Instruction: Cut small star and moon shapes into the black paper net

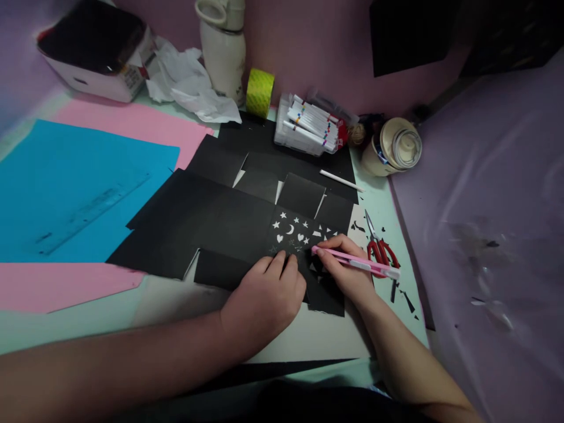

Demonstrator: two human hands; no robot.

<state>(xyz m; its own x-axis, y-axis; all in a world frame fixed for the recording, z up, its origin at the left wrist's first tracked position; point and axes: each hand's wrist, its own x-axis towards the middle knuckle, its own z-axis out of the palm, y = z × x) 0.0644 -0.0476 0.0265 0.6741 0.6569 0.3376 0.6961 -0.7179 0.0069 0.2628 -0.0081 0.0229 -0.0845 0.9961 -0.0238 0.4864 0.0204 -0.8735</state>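
Observation:
Black card (pixel 211 217) with folded flaps and slits lies flat across the table. Star, heart and moon shapes are cut through its right part, beside several triangular holes. My left hand (pixel 268 288) rests on the card just below these shapes, fingers spread a little and holding nothing. My right hand (pixel 350 273) grips a pink craft knife (pixel 361 262), its front end close to the cut shapes. The blade tip is too small to make out. Faint outlines of stars show on the card between my two hands.
Red-handled scissors (pixel 382 252) and black scraps lie at right. Behind the card stand a pen box (pixel 308 126), yellow tape roll (pixel 259 93), white bottle (pixel 223 56) and cream jar (pixel 388 150). A clear ruler (pixel 97 214) lies on blue paper (pixel 88 158) at left.

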